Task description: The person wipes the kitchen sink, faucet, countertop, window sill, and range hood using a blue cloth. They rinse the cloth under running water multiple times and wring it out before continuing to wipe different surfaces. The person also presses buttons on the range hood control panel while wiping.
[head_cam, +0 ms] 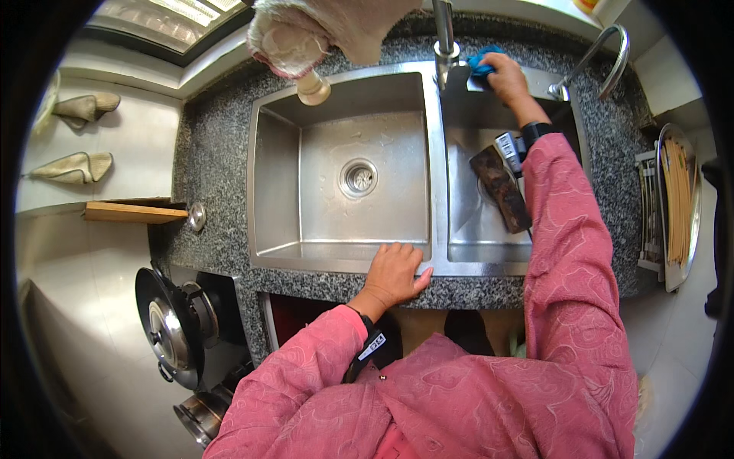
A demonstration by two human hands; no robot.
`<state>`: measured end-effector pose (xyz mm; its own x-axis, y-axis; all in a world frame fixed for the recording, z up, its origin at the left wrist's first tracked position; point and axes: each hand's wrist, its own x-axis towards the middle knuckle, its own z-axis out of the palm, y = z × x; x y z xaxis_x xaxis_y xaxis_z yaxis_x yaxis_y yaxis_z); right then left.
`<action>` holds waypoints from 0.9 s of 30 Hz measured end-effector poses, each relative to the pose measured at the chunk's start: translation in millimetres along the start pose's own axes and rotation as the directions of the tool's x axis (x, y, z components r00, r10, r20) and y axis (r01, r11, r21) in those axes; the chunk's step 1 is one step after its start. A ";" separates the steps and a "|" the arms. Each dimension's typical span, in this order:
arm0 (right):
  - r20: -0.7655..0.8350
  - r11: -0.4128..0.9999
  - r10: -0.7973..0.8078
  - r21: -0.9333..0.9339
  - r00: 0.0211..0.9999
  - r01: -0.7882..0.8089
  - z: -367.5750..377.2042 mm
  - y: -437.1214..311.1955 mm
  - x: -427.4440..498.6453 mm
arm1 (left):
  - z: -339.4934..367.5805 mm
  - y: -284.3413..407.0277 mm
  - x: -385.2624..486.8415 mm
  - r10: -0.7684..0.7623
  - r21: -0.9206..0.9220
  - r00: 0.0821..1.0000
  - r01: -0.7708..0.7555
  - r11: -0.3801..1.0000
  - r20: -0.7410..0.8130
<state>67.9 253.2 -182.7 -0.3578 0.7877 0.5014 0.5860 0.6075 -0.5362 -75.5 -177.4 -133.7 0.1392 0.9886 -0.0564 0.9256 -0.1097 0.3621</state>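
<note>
My right hand [506, 77] is closed around a blue cloth [481, 60], which it presses on the back rim of the double stainless-steel sink [437, 189], just right of the main faucet [447, 51]. My left hand [395, 272] rests on the front rim with its fingertips over the edge of the left basin [327, 212]; nothing is in it. Inside the right basin [476, 246] lies a dark brown slab [500, 186] that looks like cured meat. My right forearm passes over that basin and hides part of it.
A thin curved tap [619, 60] stands at the back right corner. A white towel [344, 26] hangs above the left basin. To the right, chopsticks [675, 195] lie on a rack. At left are a lidded black wok [169, 327], a metal pot [200, 416] and hanging cloths [74, 167].
</note>
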 end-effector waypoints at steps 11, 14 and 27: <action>0.833 0.754 0.209 0.196 0.512 -0.627 -48.1 -118.3 -248.7 | -0.4 1.0 2.1 0.001 0.001 1.000 -0.001 1.000 -0.024; 0.871 0.912 0.030 0.177 0.490 -0.371 -71.8 -135.8 -261.6 | 1.6 0.5 1.2 0.007 0.007 0.999 -0.007 1.000 -0.042; 0.938 0.615 -0.100 0.320 0.331 -0.721 -120.1 -151.7 -215.6 | 9.3 -6.8 -5.9 -0.048 -0.088 0.997 0.043 0.995 -0.058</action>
<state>143.4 -21.1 -128.0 -0.8593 0.2959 -0.4172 0.3854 -0.1618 -0.9085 -79.3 -183.4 -144.5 0.0738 0.9971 -0.0194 0.8963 -0.0578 0.4397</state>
